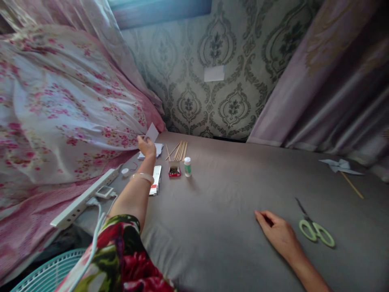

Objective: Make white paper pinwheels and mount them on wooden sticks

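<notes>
My left hand (pixel 146 147) reaches far forward and pinches a small white sheet of paper (pixel 152 132), lifted above a little stack of white paper (pixel 158 151) on the grey bed surface (pixel 219 190). My right hand (pixel 278 232) rests palm down on the grey surface, fingers flat and holding nothing. Green-handled scissors (pixel 316 230) lie just to its right. Beside the paper stack lie several wooden sticks (pixel 180 150), a small red box (pixel 174 169) and a small white bottle with a green label (pixel 187 166).
A floral quilt (pixel 60 109) is heaped on the left. A white power strip (pixel 82 200) with a plugged charger lies along the bed's left edge, a phone (pixel 156 180) beside my forearm. A paper pinwheel on a stick (pixel 342 166) lies far right. A teal fan grille (pixel 48 273) shows bottom left.
</notes>
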`<state>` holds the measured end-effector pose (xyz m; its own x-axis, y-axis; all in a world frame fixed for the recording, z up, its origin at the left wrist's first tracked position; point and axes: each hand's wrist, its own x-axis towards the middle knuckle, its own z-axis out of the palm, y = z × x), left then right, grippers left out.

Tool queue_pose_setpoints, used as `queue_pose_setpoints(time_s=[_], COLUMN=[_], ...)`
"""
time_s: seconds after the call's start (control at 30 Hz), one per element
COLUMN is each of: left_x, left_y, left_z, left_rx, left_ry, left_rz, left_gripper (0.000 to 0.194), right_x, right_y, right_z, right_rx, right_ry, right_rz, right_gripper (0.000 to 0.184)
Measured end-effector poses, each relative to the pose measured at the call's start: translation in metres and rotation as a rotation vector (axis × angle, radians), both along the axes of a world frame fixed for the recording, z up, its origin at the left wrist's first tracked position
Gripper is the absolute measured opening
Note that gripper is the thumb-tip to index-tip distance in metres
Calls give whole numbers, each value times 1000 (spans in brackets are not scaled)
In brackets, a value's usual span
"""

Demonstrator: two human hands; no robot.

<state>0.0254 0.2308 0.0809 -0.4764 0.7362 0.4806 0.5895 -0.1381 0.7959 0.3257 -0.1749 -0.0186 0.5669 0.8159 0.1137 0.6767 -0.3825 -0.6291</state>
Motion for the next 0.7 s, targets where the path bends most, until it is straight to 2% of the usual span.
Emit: queue_pose_setpoints(time_s=[0.13, 0.23, 0.5, 0.7], left_x=[19, 31, 60, 87], left_y=[-16, -27, -53, -89], left_z=[7, 11, 17, 22], left_rx=[180, 253, 344, 420], left_ry=[-188, -291, -507, -630], left_rz=[-6, -37, -140, -275], left_gripper=[15, 12, 12, 12], right_x=[1, 0, -4, -5], right_y=[1, 2, 4, 5], right_z=[-4, -4, 2, 3], right_rx=[15, 35, 55, 61], right_ry=[-27, -24, -59, -52], right_rz=[12, 21, 27, 45], right_gripper=[47, 46, 43, 42])
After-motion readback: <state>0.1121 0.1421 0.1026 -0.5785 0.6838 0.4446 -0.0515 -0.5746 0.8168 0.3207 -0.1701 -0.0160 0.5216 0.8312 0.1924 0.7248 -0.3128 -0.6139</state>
